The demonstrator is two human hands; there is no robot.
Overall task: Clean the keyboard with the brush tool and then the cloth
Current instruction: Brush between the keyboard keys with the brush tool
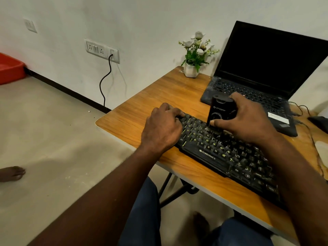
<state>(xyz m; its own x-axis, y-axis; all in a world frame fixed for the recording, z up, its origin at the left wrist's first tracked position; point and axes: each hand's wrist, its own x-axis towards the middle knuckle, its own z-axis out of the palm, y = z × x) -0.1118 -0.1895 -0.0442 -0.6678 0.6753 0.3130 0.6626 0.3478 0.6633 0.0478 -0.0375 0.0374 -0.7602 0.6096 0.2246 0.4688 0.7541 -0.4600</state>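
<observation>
I saw the black keyboard [221, 153], green-lettered, lying flat and slantwise just in front of the laptop [266, 71]. The black boxy brush tool [215, 112] stood upright, its lower end on the key rows nearest the laptop, gripped by the right hand [248, 121].

A black keyboard [213, 151] with yellow-green key legends is shown on an orange-brown, wood-grained tabletop [142, 107]. A black brush tool [215, 110], a black laptop [273, 61] and a white-flowered, green-leaved plant [197, 50] in a white pot [190, 71] are seen.
</observation>
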